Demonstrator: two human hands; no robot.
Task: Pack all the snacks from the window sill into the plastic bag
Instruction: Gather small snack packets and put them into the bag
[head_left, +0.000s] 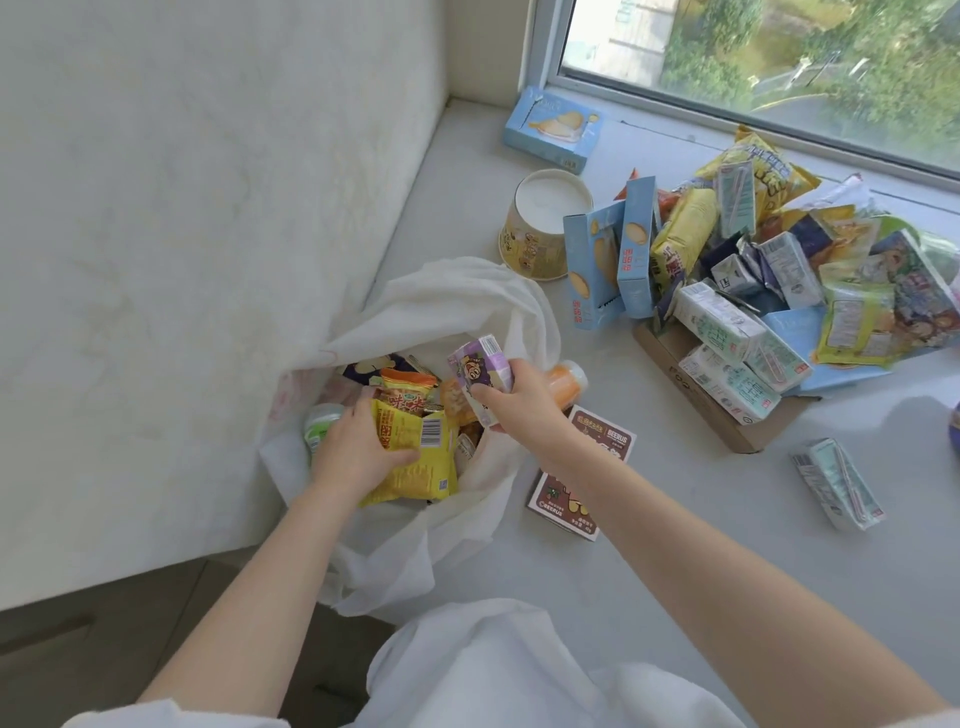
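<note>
— Holding what, down at the near end of the window sill (701, 519)?

— Gripping a yellow snack packet (415, 457) with the left hand (358, 449), fingers curled around its lower edge, right inside the mouth of the plastic bag (457, 306). Probably pushing it aside to make room among the snacks already packed.

— And on the other side?

— Clasping a small purple carton (480, 371) in the right hand (519, 397), just above the bag's right rim, tilted, likely ready to go in.

— Left outside so far?

— Lying flat under the right forearm, a brown box (602, 441); beside it an orange bottle (566, 379), partly hidden. Further right, alone, one pale green carton (836, 491). Beyond, piled on a cardboard tray (727, 415), many cartons and packets, with an upturned paper cup (540, 228) and blue boxes (613, 260) near the window (779, 62). Still much to pack, seemingly.
</note>
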